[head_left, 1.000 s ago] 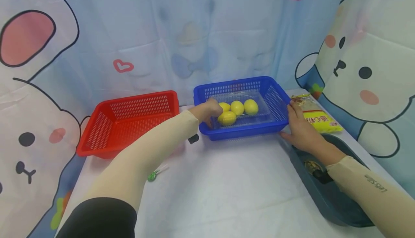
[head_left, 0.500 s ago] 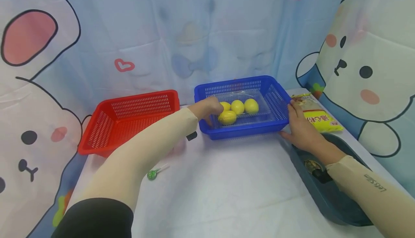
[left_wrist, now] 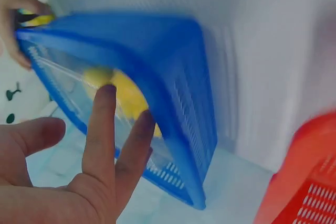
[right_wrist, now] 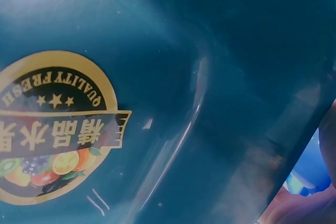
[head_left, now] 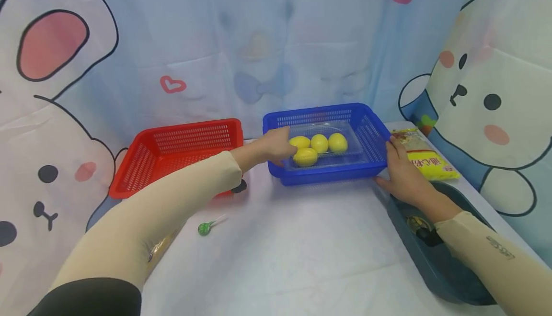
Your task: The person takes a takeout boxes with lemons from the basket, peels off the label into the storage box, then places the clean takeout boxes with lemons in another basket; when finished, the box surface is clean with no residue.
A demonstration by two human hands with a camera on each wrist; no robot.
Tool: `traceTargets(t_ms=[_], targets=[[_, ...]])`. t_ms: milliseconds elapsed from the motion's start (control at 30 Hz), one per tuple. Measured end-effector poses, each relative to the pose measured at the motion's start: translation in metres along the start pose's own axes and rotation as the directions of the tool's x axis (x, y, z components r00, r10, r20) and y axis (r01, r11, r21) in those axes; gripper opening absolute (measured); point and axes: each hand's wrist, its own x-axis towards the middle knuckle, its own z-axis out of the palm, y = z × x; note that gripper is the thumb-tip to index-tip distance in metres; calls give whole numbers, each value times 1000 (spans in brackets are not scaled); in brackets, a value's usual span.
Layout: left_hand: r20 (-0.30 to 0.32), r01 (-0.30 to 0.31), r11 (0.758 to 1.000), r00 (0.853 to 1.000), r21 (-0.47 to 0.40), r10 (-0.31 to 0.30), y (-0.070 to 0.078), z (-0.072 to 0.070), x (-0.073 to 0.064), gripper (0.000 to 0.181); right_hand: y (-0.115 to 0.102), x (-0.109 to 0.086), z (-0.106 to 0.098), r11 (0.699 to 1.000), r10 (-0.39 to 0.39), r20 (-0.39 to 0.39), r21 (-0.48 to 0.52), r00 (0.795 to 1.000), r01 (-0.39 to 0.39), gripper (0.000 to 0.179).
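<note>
Several yellow lemons [head_left: 305, 157] lie in a clear plastic tray [head_left: 354, 149] inside the blue basket [head_left: 329, 174]. At the basket's left end is my left hand [head_left: 278, 146], its fingers reaching over the rim. The left wrist view shows that hand [left_wrist: 97, 174] with fingers extended and thumb apart, two fingertips overlapping the lemons [left_wrist: 128, 95]; whether they touch cannot be told. My right hand [head_left: 406, 179] rests with extended fingers against the basket's right side. The right wrist view shows only a bit of that hand [right_wrist: 299, 208], at the lower right corner.
A red basket [head_left: 177, 126] stands to the left. Before it lies a green lollipop [head_left: 204, 229]. On the right are a yellow food packet [head_left: 431, 163] and a dark teal basin [head_left: 411, 253] with a fruit label [right_wrist: 58, 127]. A gold-coloured item [head_left: 161, 251] peeks out beside my left forearm.
My left hand has drawn back slightly leftward from the lemons, and its forearm has shifted left, uncovering the gold-coloured item. The right hand stays at the blue basket. The head view has shifted a little.
</note>
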Motion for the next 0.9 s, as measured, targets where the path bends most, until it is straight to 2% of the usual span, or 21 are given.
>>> traceTargets(t_ms=[67, 167, 267, 367, 467, 567, 733, 900], targets=[[1, -19, 999, 1000, -43, 19, -5, 0, -10, 78, 1, 0, 1, 1000, 5, 0, 0, 1000, -5, 112], [-31, -42, 992, 999, -118, 39, -14, -3, -27, 73, 2, 1, 2, 1000, 10, 9, 2, 1000, -10, 113], [-74, -66, 989, 996, -136, 56, -23, -8, -47, 68, 2, 2, 2, 1000, 11, 13, 8, 1000, -11, 113], [-106, -84, 993, 992, -80, 75, -31, -12, -71, 67, 2, 3, 2, 1000, 11, 8, 15, 1000, -11, 113], [-149, -99, 995, 983, 33, 103, -41, -12, -94, 67, 2, 5, 3, 1000, 14, 0, 15, 1000, -14, 114], [-210, -118, 974, 965, 195, 159, -52, -8, -119, 66, 3, 5, 3, 1000, 12, 1, 17, 1000, -12, 113], [-311, -80, 910, 924, 407, 221, -70, 3, -155, 67, 3, 5, 5, 1000, 3, -1, 26, 1000, -3, 112], [-403, -27, 832, 866, 555, 297, -89, 17, -182, 69, 4, 7, 6, 999, 4, -19, 33, 1000, -3, 114]])
